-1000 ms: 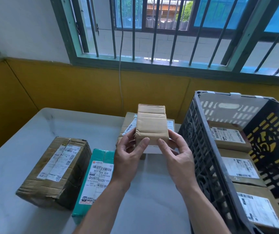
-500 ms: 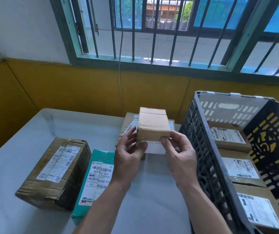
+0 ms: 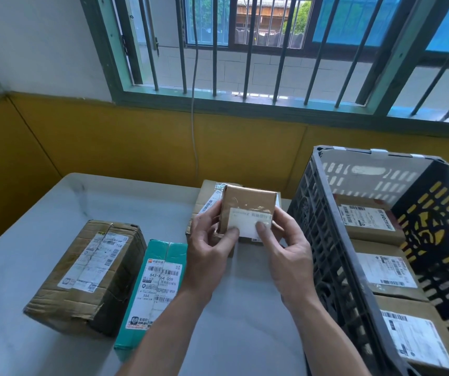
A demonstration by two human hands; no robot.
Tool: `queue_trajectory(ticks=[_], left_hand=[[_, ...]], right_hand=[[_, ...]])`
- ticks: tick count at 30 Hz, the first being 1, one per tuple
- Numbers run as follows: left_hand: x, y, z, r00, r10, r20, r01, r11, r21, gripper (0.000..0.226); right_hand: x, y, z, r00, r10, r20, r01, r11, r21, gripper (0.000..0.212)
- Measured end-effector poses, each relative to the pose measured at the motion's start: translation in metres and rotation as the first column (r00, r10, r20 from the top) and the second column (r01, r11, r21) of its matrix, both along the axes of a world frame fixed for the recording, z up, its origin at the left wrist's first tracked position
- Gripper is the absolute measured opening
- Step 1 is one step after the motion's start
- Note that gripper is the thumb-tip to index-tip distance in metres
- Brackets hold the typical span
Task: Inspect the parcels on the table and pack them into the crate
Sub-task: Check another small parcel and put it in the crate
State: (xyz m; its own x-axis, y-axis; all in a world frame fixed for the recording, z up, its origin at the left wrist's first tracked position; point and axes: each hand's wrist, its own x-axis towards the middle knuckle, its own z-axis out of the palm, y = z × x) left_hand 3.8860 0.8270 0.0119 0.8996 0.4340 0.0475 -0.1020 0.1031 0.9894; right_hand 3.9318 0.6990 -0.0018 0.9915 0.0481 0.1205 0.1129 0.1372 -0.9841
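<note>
Though camera-facing, label [image 3: 249, 221] on small parcel [image 3: 247, 199] illegible.

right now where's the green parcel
In the head view the green parcel lies label up on the table, left of centre, beside the large brown box on its left.

The crate [image 3: 326, 253] is black, its walls a slotted lattice with yellow showing through. Inside it lie brown parcels [image 3: 367, 232] with white barcode labels. Left of the crate are a small brown parcel [image 3: 247, 202] with a white label, a teal parcel [image 3: 176, 249], and a tape-striped brown box [image 3: 52, 297] on the pale grey tabletop [image 3: 28, 240].
</note>
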Motion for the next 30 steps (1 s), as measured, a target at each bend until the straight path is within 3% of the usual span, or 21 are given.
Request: queue_trajectory(ticks=[10, 15, 20, 25, 30], left_hand=[[-0.002, 0.001, -0.004, 1.000, 0.002, 0.012, -0.002, 1.000, 0.018, 0.046], [-0.002, 0.003, -0.002, 0.999, 0.035, 0.023, -0.035, 0.999, 0.019, 0.047], [0.001, 0.004, 0.000, 0.996, 0.084, 0.031, -0.083, 0.996, -0.019, 0.047], [0.000, -0.001, -0.005, 0.998, 0.062, -0.015, -0.062, 0.997, -0.036, 0.040], [-0.001, -0.001, -0.003, 0.996, 0.034, -0.077, -0.041, 0.995, -0.087, 0.048]], right_hand=[[-0.002, -0.001, 0.006, 1.000, 0.003, 0.023, -0.003, 1.000, -0.012, 0.032], [-0.005, -0.003, 0.006, 0.994, 0.109, 0.014, -0.108, 0.993, -0.056, 0.049], [-0.009, 0.000, 0.009, 0.998, 0.061, 0.028, -0.060, 0.997, -0.052, 0.040], [-0.012, 0.002, 0.013, 0.991, 0.046, 0.129, -0.028, 0.990, -0.139, 0.038], [-0.013, 0.002, 0.015, 0.991, 0.109, 0.082, -0.092, 0.979, -0.184, 0.043]])
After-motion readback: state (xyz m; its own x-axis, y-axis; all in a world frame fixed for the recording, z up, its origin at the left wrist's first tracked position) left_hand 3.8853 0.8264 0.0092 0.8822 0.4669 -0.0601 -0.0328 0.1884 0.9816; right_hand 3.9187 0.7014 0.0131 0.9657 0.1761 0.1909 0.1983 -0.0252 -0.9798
